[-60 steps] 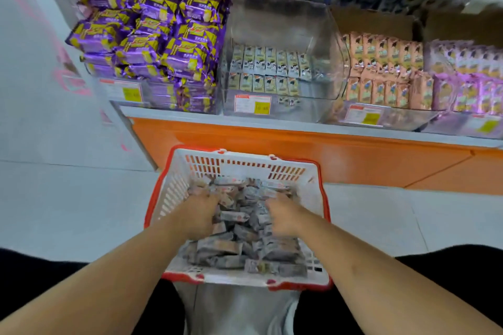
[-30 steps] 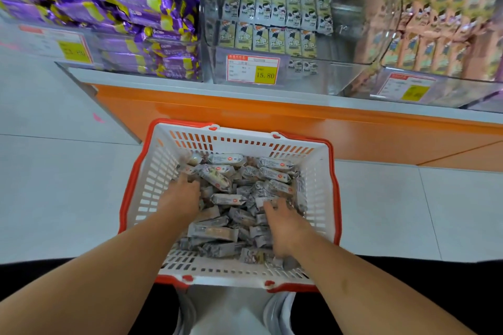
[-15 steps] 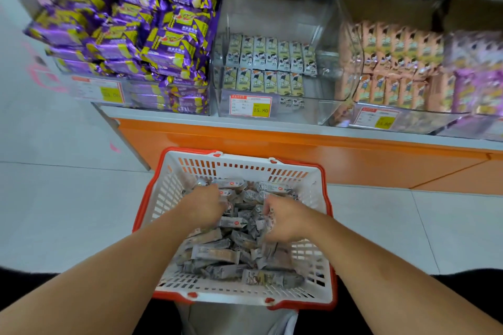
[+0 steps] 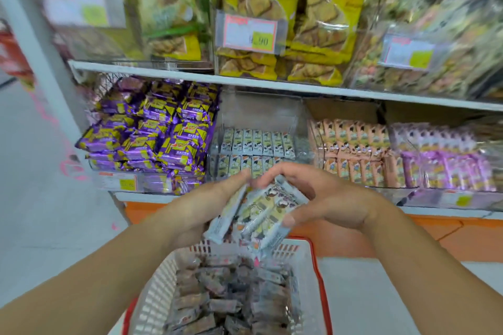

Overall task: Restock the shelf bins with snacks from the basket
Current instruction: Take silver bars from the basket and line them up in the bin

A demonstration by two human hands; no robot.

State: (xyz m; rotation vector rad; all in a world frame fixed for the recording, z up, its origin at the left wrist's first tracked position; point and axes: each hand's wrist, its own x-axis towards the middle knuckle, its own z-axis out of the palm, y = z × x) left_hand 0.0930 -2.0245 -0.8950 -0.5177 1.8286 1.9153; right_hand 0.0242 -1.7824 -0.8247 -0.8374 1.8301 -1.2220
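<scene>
A bundle of grey snack packets (image 4: 258, 215) is held up between both hands, above the far rim of the white basket with red trim (image 4: 317, 266). My left hand (image 4: 209, 198) cups the bundle from the left. My right hand (image 4: 321, 196) curls over it from the right, thumb on the packets. More grey packets (image 4: 231, 299) fill the basket below. Straight behind the hands stands the clear shelf bin (image 4: 258, 122) with rows of the same grey packets (image 4: 255, 144) low inside it.
Purple-yellow packets (image 4: 152, 128) fill the bin on the left, pink packets (image 4: 353, 149) and lilac packets (image 4: 446, 155) the bins on the right. An upper shelf (image 4: 190, 77) holds yellow and green bags. The orange shelf base (image 4: 449, 234) and grey floor (image 4: 40, 198) lie below.
Both hands have come up out of the basket with a bundle of packets between them, toward the middle bin. The view has tilted up, bringing the upper shelf into sight.
</scene>
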